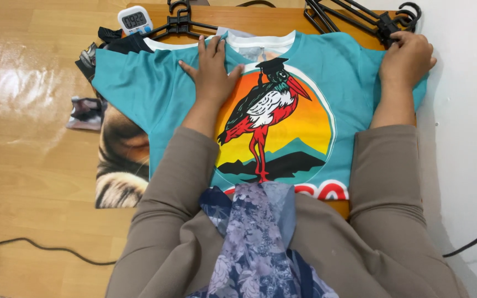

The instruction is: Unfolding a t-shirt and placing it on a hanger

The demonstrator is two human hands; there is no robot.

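A teal T-shirt (139,94) with a round print of a red-legged stork lies spread front-up on a small wooden table. My left hand (212,69) presses flat on the shirt just below the white collar, fingers apart. My right hand (407,58) rests on the shirt's right sleeve at the table's far right corner, fingers curled over the cloth beside a bunch of black hangers (360,19); whether it pinches the fabric is unclear.
Another printed garment (120,165) with a furry animal pattern lies under the teal shirt on the left. A white digital timer (135,20) and one black hanger (180,22) sit at the back. A white wall (470,138) runs along the right. Black cables lie on the wooden floor (28,154).
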